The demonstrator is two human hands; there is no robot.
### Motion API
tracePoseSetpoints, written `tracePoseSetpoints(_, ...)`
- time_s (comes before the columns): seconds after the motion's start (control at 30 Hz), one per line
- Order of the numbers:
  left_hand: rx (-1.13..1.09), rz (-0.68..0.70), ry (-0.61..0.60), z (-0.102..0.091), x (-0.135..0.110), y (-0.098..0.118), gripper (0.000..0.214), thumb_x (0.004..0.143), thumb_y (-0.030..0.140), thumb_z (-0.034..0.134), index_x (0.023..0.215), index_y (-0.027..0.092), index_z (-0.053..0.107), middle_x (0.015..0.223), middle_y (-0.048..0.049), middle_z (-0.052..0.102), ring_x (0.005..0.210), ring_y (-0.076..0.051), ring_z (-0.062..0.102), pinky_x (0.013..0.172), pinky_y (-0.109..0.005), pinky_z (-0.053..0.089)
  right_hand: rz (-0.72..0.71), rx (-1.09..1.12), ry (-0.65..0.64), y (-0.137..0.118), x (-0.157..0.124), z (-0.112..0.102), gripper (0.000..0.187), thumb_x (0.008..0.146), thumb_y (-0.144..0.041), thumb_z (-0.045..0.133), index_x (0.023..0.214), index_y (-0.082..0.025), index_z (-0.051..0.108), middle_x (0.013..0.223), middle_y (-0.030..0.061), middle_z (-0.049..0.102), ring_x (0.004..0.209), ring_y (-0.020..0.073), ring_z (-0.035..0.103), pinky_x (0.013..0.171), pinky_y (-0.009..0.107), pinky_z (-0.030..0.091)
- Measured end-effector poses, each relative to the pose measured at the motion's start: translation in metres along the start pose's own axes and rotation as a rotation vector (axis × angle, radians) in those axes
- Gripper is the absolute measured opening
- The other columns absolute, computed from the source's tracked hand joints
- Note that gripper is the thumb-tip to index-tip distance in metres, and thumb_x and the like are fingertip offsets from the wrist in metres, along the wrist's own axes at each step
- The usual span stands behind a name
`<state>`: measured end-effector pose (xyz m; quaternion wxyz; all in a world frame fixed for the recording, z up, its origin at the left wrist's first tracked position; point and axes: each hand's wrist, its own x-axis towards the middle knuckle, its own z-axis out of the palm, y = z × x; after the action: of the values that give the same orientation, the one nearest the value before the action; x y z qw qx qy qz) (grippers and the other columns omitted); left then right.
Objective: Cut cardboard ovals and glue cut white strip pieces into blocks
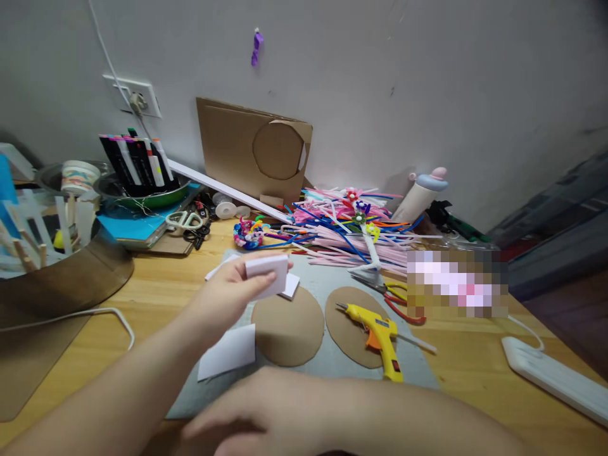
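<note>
My left hand (240, 282) is raised over the middle of the mat, thumb flat on the face of a small white rectangular card stack (274, 268), fingers behind it. Loose white pieces lie underneath, one white sheet (228, 352) nearer to me. Low in the view, my right hand (256, 405) reaches leftward at the table's front edge, its fingers stretched and apart, with nothing seen in them; the frame cuts off part of it. Between the hands and the back lie two cardboard discs (289, 329). A yellow hot glue gun (382, 329) rests across the right one.
Pliers (401, 301) lie right of the grey mat (304, 263). Behind are pipe cleaners (327, 237) and cardboard (228, 139) with a round cut-out. Scissors (183, 223), markers (137, 161) and a metal container (85, 272) stand left; a white power strip (551, 373) sits right.
</note>
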<state>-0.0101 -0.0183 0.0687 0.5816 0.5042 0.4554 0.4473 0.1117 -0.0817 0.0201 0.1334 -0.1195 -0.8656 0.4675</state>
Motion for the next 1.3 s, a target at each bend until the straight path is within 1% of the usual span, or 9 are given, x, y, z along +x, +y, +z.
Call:
tracePoseSetpoints(0.1, 0.010, -0.022, -0.092, 0.014, -0.006, -0.028, 0.028, 0.073, 0.022, 0.065, 0.100, 0.020, 0.071, 0.108, -0.0038, 0.071, 0.105, -0.023, 0.061, 0.092, -0.032, 0.044, 0.165, -0.053, 0.402, -0.006, -0.037, -0.021, 0.019, 0.089, -0.016, 0.051, 0.090, -0.016, 0.069, 0.076, 0.0015, 0.073, 0.066, 0.0116, 0.066, 0.062, 0.016, 0.051)
tracePoseSetpoints(0.2, 0.011, -0.046, -0.143, 0.029, -0.012, -0.059, 0.024, 0.075, 0.020, 0.062, 0.097, 0.020, 0.071, 0.101, -0.0031, 0.073, 0.098, -0.022, 0.063, 0.091, -0.032, 0.045, 0.077, -0.330, 0.834, 0.001, -0.067, -0.032, 0.026, 0.087, -0.012, 0.047, 0.105, -0.019, 0.064, 0.092, 0.0062, 0.070, 0.086, 0.0173, 0.063, 0.077, 0.029, 0.049)
tracePoseSetpoints(0.33, 0.074, 0.044, -0.239, 0.040, -0.017, -0.084, 0.026, 0.086, 0.024, 0.053, 0.105, 0.022, 0.069, 0.106, -0.0019, 0.072, 0.101, -0.021, 0.061, 0.094, -0.032, 0.043, 0.215, -0.652, 0.726, 0.017, -0.081, -0.032, 0.050, 0.086, -0.008, 0.046, 0.133, -0.025, 0.047, 0.131, 0.0064, 0.057, 0.120, 0.0227, 0.049, 0.099, 0.045, 0.033)
tracePoseSetpoints(0.57, 0.184, 0.081, -0.180, 0.037, -0.022, -0.093, 0.024, 0.088, 0.025, 0.050, 0.099, 0.024, 0.071, 0.100, -0.0007, 0.072, 0.093, -0.021, 0.062, 0.087, -0.031, 0.045, 0.286, -0.788, 0.592, 0.022, -0.079, -0.020, 0.053, 0.085, -0.010, 0.043, 0.137, -0.021, 0.042, 0.140, 0.0052, 0.050, 0.130, 0.0226, 0.042, 0.108, 0.049, 0.011)
tracePoseSetpoints(0.77, 0.262, 0.100, -0.189, 0.039, -0.023, -0.096, 0.023, 0.089, 0.029, 0.048, 0.095, 0.024, 0.069, 0.104, -0.0026, 0.071, 0.094, -0.022, 0.062, 0.089, -0.032, 0.045, 0.225, -0.793, 0.651, 0.023, -0.079, -0.019, 0.047, 0.085, -0.009, 0.045, 0.131, -0.019, 0.048, 0.133, 0.0067, 0.058, 0.127, 0.0222, 0.046, 0.109, 0.045, 0.016)
tracePoseSetpoints(0.93, 0.450, 0.154, -0.132, 0.034, -0.026, -0.095, 0.016, 0.085, 0.024, 0.052, 0.094, 0.024, 0.066, 0.098, -0.0029, 0.070, 0.094, -0.021, 0.062, 0.085, -0.031, 0.044, 0.184, -0.746, 0.817, 0.030, -0.081, -0.019, 0.035, 0.085, -0.006, 0.046, 0.111, -0.028, 0.057, 0.104, -0.0012, 0.071, 0.101, 0.0202, 0.060, 0.108, 0.049, 0.015)
tracePoseSetpoints(1.07, 0.521, 0.106, 0.006, 0.025, -0.019, -0.088, 0.015, 0.082, 0.033, 0.058, 0.092, 0.023, 0.062, 0.089, -0.0023, 0.068, 0.082, -0.021, 0.062, 0.073, -0.030, 0.046, 0.372, -0.578, 1.014, 0.038, -0.087, -0.020, 0.021, 0.086, -0.017, 0.052, 0.106, -0.024, 0.052, 0.084, 0.0027, 0.067, 0.080, 0.0209, 0.059, 0.088, 0.043, 0.038)
tracePoseSetpoints(1.17, 0.611, 0.151, -0.005, 0.012, -0.008, -0.078, 0.024, 0.082, 0.034, 0.056, 0.103, 0.023, 0.062, 0.106, -0.0061, 0.067, 0.099, -0.024, 0.060, 0.085, -0.035, 0.046, 0.459, -0.567, 0.974, 0.042, -0.091, -0.026, 0.024, 0.086, -0.021, 0.055, 0.109, -0.022, 0.053, 0.082, 0.0036, 0.064, 0.079, 0.0224, 0.056, 0.077, 0.038, 0.039)
tracePoseSetpoints(1.3, 0.863, 0.271, 0.224, -0.026, -0.004, -0.063, 0.044, 0.083, 0.043, 0.052, 0.121, 0.022, 0.054, 0.127, -0.0101, 0.057, 0.117, -0.028, 0.050, 0.099, -0.044, 0.038, 0.439, -0.557, 0.943, 0.040, -0.094, -0.034, 0.013, 0.087, -0.022, 0.053, 0.099, -0.021, 0.058, 0.082, 0.0037, 0.062, 0.079, 0.0218, 0.055, 0.075, 0.036, 0.037)
